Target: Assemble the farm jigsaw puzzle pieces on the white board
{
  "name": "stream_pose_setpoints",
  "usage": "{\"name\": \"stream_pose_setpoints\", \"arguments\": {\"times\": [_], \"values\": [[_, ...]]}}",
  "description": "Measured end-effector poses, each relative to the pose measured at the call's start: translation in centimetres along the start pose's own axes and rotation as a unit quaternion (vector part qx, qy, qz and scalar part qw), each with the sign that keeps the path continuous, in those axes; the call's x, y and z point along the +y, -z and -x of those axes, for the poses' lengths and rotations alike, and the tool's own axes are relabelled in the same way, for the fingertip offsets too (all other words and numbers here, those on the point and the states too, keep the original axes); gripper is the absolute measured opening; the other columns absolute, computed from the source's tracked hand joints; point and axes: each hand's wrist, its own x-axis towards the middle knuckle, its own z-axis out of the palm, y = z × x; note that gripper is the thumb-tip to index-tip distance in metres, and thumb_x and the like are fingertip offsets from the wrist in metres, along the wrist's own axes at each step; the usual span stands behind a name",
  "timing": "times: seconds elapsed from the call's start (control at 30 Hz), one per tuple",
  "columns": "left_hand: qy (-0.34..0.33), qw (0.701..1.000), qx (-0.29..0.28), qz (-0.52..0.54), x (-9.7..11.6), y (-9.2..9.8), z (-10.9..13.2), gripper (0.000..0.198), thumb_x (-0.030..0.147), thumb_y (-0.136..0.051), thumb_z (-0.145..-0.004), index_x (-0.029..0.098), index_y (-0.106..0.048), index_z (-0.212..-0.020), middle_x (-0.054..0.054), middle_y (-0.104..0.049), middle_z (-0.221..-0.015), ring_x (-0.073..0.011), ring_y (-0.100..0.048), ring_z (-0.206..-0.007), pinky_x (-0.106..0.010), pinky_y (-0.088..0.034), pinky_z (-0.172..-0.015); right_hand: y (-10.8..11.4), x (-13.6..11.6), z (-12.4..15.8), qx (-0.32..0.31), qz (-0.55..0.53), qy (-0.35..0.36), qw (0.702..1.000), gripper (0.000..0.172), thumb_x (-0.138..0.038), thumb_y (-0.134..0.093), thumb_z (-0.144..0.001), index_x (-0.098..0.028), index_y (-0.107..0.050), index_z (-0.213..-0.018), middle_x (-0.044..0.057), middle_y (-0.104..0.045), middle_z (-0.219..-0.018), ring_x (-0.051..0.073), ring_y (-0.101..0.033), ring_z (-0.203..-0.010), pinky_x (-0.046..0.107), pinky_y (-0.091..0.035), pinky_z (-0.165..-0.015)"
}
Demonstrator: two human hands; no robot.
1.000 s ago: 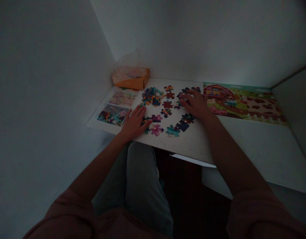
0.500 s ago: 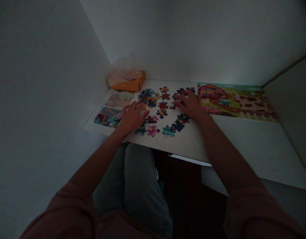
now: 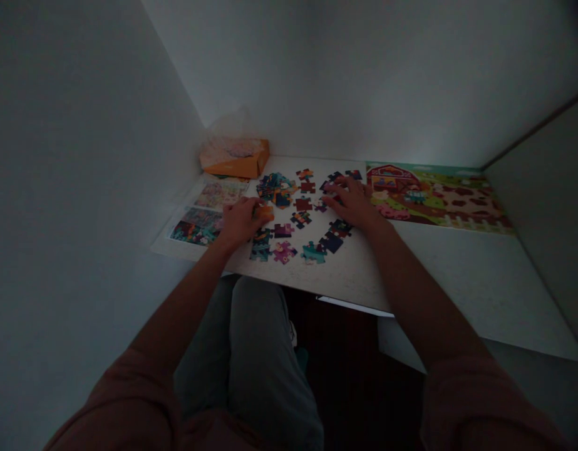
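Observation:
My left hand pinches a small orange puzzle piece at its fingertips, just left of a loose row of jigsaw pieces. My right hand lies open and palm down, its fingers reaching over dark jigsaw pieces. A heap of mixed jigsaw pieces sits between my hands at the far side. Further pieces are spread singly across the white tabletop, and my hands hide a few.
A farm-scene picture sheet lies to the right, and two printed puzzle pictures lie to the left. An orange box stands in the back corner. White walls close in the left and back sides.
My left hand has closed on the orange piece, with its fingers drawn together. The view has shifted slightly, so the table sits further left. My right hand has barely moved.

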Motion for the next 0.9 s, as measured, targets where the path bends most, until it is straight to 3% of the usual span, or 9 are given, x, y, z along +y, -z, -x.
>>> {"name": "stream_pose_setpoints", "arguments": {"times": [0.13,0.23,0.43,0.6,0.73,0.9], "values": [[-0.043,0.999,-0.011,0.027,0.5,-0.1,-0.1,0.039,0.039,-0.066,-0.114,0.035,-0.089,-0.146,-0.013,-0.087,-0.152,-0.0393,-0.083,-0.143,-0.067,-0.064,-0.136,-0.2,0.1,-0.1,0.003,-0.003,-0.001,1.0,0.063,-0.077,-0.04,-0.125,-0.055,-0.079,-0.169,0.007,-0.065,-0.192,0.043,-0.055,-0.183,0.081,-0.039,-0.154],[-0.084,0.995,-0.046,0.039,1.0,-0.2,1.1,0.042,0.039,-0.061,-0.115,0.038,-0.092,-0.144,-0.01,-0.088,-0.157,-0.0358,-0.083,-0.148,-0.059,-0.065,-0.14,-0.2,0.1,-0.1,0.001,-0.009,0.0,1.0,0.061,-0.075,-0.043,-0.125,-0.056,-0.079,-0.169,0.007,-0.066,-0.19,0.044,-0.054,-0.183,0.082,-0.039,-0.153],[-0.12,0.989,-0.084,0.037,0.9,-0.2,2.7,0.055,0.055,-0.058,-0.121,0.04,-0.084,-0.167,-0.006,-0.076,-0.186,-0.0361,-0.067,-0.178,-0.066,-0.049,-0.154,-0.3,0.1,-0.2,-0.011,0.003,-0.001,1.0,0.062,-0.072,-0.045,-0.123,-0.049,-0.078,-0.17,0.011,-0.062,-0.192,0.045,-0.051,-0.184,0.079,-0.037,-0.155],[-0.093,0.995,-0.03,-0.023,1.2,-0.6,2.7,0.057,0.061,-0.061,-0.122,0.037,-0.08,-0.17,-0.012,-0.073,-0.187,-0.0462,-0.062,-0.179,-0.076,-0.046,-0.152,-0.5,0.2,-0.3,0.0,-0.009,0.006,1.0,0.058,-0.071,-0.048,-0.122,-0.052,-0.08,-0.166,0.009,-0.065,-0.191,0.047,-0.055,-0.181,0.083,-0.038,-0.152],[-0.067,0.997,0.005,-0.044,2.3,-1.0,1.1,0.055,0.058,-0.065,-0.121,0.038,-0.079,-0.17,-0.016,-0.074,-0.182,-0.0528,-0.063,-0.172,-0.084,-0.046,-0.145,-0.6,0.2,-0.2,-0.001,-0.002,0.01,1.0,0.061,-0.078,-0.044,-0.123,-0.054,-0.083,-0.165,0.008,-0.066,-0.191,0.046,-0.057,-0.18,0.081,-0.041,-0.152],[-0.067,0.996,0.02,-0.054,3.4,-2.0,-3.0,0.051,0.056,-0.072,-0.118,0.036,-0.082,-0.164,-0.019,-0.077,-0.174,-0.0553,-0.066,-0.164,-0.086,-0.047,-0.139,-1.0,0.5,-0.4,0.0,0.019,0.011,1.0,0.061,-0.078,-0.044,-0.123,-0.059,-0.084,-0.165,0.005,-0.067,-0.188,0.043,-0.061,-0.178,0.08,-0.045,-0.15]]}}
